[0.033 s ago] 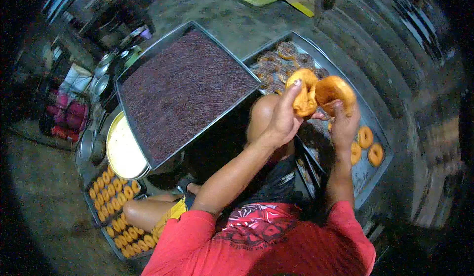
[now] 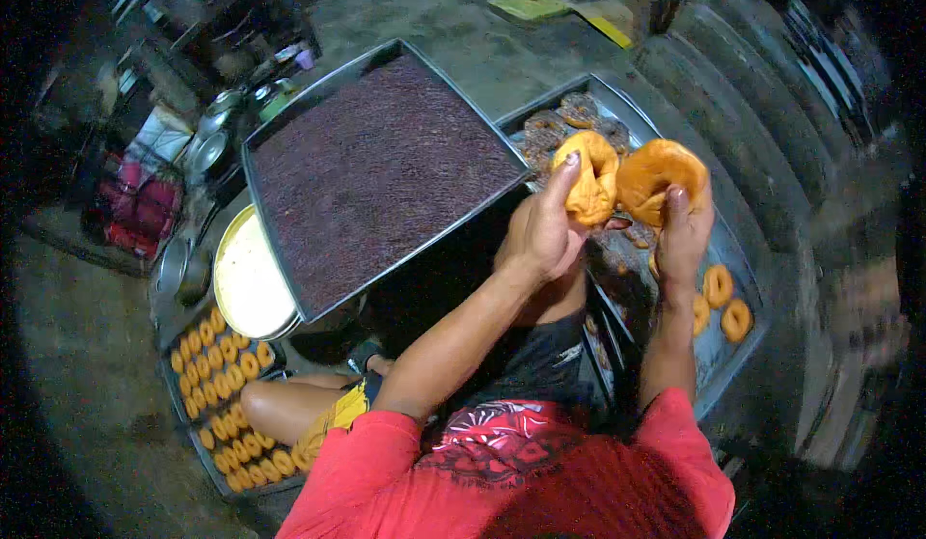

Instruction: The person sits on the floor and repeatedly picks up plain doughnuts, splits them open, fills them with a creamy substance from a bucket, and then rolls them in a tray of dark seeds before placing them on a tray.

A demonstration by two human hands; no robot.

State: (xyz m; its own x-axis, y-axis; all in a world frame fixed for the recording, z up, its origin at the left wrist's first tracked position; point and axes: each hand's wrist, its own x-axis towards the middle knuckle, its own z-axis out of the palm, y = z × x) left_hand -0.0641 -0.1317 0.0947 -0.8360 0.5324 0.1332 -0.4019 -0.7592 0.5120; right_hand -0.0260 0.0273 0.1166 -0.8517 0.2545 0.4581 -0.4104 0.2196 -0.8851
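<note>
Fingers grasping a wrinkled ring and a smooth ring, side by side

Read as a clock face, the head view has the left hand at 2 o'clock, thumb pressed against the wrinkled golden ring. Nearer 3 o'clock, the right hand grips the smooth ring, thumb on its lower face; the two rings look to be touching. Beneath them lies a metal tray, with dark-coated rings toward 1 o'clock and plain rings just past 3. A large square tray, spread with dark brown granules, sits between 10 and 11 o'clock. By its lower corner, near 9, is a round pan with white contents; at 8, rows of golden rings fill shallow trays. A red shirt covers 6 o'clock.
</note>
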